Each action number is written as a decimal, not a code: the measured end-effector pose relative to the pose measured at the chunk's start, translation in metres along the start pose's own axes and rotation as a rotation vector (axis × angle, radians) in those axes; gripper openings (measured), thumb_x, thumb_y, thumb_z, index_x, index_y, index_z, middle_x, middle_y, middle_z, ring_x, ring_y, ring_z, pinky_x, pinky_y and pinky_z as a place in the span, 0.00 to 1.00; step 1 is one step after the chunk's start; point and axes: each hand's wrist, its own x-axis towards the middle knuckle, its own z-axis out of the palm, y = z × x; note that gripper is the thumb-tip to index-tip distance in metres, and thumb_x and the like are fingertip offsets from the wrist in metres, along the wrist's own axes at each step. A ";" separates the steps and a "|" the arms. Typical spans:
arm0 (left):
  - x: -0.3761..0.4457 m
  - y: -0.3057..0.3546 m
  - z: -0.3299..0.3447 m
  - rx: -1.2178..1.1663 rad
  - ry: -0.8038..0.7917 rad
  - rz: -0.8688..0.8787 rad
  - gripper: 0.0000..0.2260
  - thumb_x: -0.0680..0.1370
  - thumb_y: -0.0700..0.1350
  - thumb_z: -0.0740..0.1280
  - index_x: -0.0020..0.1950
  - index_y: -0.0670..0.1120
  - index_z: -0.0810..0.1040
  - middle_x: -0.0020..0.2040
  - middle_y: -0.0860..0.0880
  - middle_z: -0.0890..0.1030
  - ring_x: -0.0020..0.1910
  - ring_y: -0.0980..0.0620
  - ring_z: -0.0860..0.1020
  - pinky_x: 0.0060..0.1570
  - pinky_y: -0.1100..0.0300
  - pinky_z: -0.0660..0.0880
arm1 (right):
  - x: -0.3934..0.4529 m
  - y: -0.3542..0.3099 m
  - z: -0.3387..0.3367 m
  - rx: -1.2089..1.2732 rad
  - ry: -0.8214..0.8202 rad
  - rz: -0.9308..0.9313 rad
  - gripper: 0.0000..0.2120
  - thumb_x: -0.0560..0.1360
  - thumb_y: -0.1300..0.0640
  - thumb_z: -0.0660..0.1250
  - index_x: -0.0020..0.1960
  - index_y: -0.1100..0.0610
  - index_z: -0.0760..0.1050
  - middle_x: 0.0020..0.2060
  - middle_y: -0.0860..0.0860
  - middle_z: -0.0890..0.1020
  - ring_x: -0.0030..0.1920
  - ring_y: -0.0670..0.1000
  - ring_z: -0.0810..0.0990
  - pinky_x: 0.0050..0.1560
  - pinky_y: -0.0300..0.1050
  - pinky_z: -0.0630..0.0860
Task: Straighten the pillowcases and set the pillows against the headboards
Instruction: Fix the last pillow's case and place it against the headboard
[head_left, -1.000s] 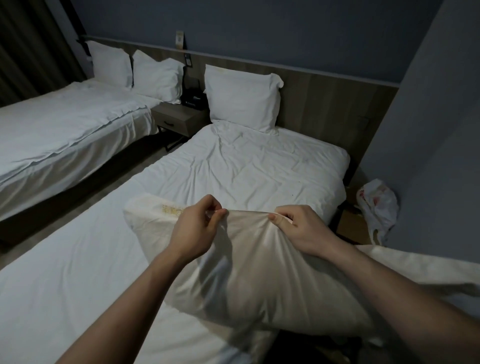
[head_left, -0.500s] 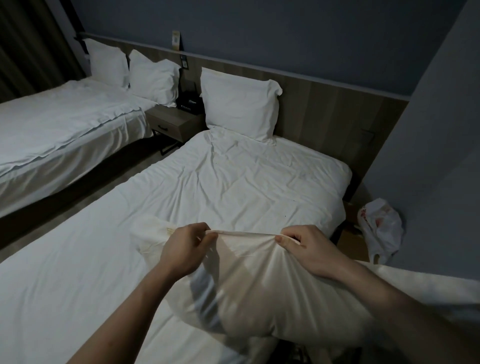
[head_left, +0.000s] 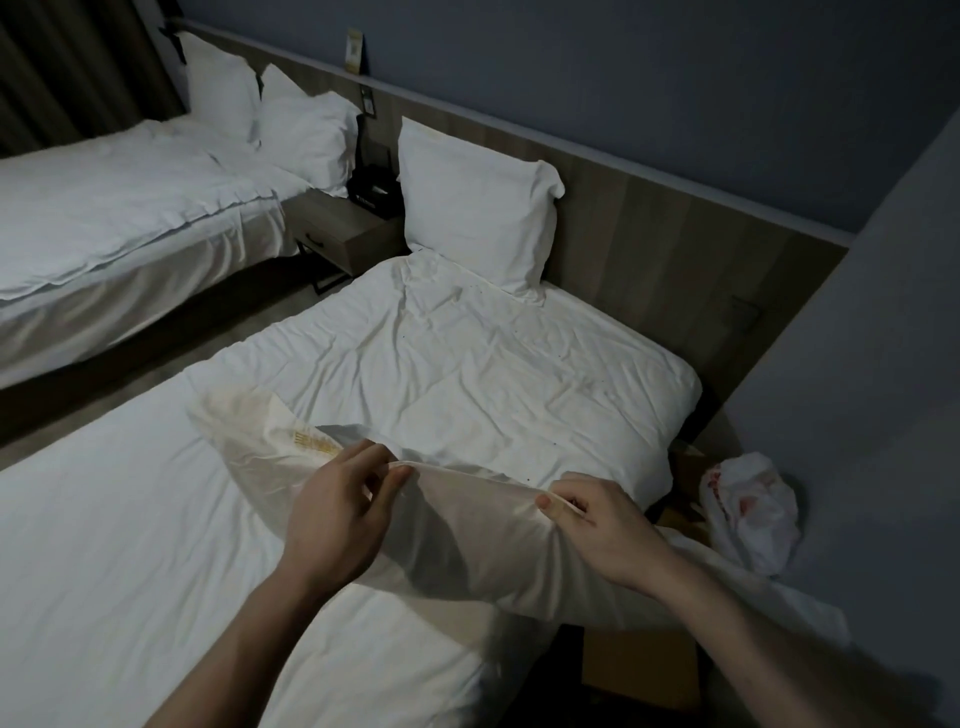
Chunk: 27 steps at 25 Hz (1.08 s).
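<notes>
A cream pillow (head_left: 467, 535) lies across the near bed (head_left: 467, 374), its left end with a yellow label sticking out of a white pillowcase. My left hand (head_left: 337, 514) pinches the pillowcase's open edge near the label. My right hand (head_left: 602, 525) pinches the same edge further right, and the hem stretches between the two. One white pillow (head_left: 478, 213) leans upright against the wooden headboard (head_left: 675, 244) of this bed. Two white pillows (head_left: 291, 124) stand against the headboard of the far bed (head_left: 119, 208).
A wooden nightstand (head_left: 343, 234) with a dark phone sits between the beds. To the right of the near bed, a white plastic bag (head_left: 748, 509) lies by cardboard on the floor beside the blue-grey wall. Dark curtains hang at the far left.
Both hands have dropped with the pillowcase edge and drawn further apart. The yellow label end of the pillow shows again to the left of my left hand.
</notes>
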 end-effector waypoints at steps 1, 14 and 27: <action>0.005 0.001 0.000 -0.004 0.006 -0.012 0.13 0.81 0.56 0.63 0.40 0.53 0.76 0.39 0.55 0.78 0.39 0.54 0.78 0.38 0.50 0.76 | 0.007 0.000 -0.003 0.000 -0.004 -0.001 0.24 0.82 0.39 0.60 0.35 0.54 0.68 0.34 0.49 0.75 0.37 0.48 0.75 0.41 0.51 0.74; 0.061 0.023 0.013 -0.228 -0.005 0.026 0.16 0.81 0.49 0.68 0.35 0.46 0.74 0.36 0.51 0.76 0.38 0.51 0.75 0.41 0.51 0.74 | 0.028 0.013 -0.031 -0.028 0.090 0.067 0.21 0.81 0.40 0.64 0.34 0.49 0.73 0.37 0.47 0.76 0.39 0.46 0.78 0.44 0.45 0.74; 0.195 0.048 0.062 -0.346 0.012 0.022 0.16 0.81 0.47 0.70 0.34 0.47 0.74 0.36 0.50 0.75 0.38 0.49 0.75 0.40 0.57 0.71 | 0.088 0.137 -0.081 -0.077 0.204 0.380 0.21 0.82 0.46 0.65 0.33 0.54 0.69 0.33 0.53 0.82 0.35 0.46 0.80 0.35 0.40 0.67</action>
